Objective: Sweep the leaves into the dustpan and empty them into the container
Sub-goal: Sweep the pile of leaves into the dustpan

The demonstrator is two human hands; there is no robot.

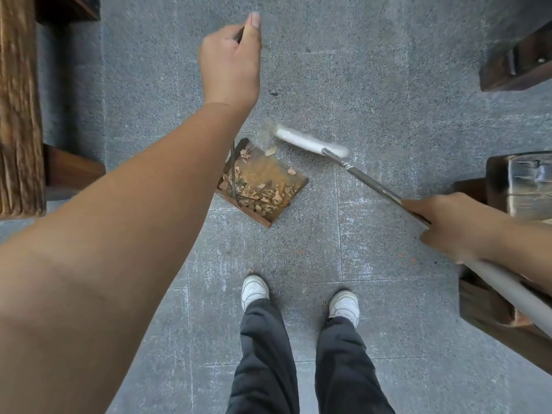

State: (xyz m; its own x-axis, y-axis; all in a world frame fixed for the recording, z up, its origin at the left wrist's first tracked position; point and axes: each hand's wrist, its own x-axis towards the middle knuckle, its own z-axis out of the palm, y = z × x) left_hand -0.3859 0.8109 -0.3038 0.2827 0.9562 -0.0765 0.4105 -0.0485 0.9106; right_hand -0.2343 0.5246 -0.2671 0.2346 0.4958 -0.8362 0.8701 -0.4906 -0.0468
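The floor [388, 85] is grey speckled stone laid in square slabs. A rusty brown dustpan [268, 177] rests flat on it, holding dry leaves [260, 192]. The blurred white broom head [310, 141] touches the floor just beside the dustpan's open edge. 2 white shoes [254, 289] stand nearer, and wooden benches [21, 115] stand at both sides.

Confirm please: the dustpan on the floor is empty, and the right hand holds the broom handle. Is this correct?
Not quite. The head view shows the dustpan already holding dry leaves, not empty. The right hand does hold the broom handle.
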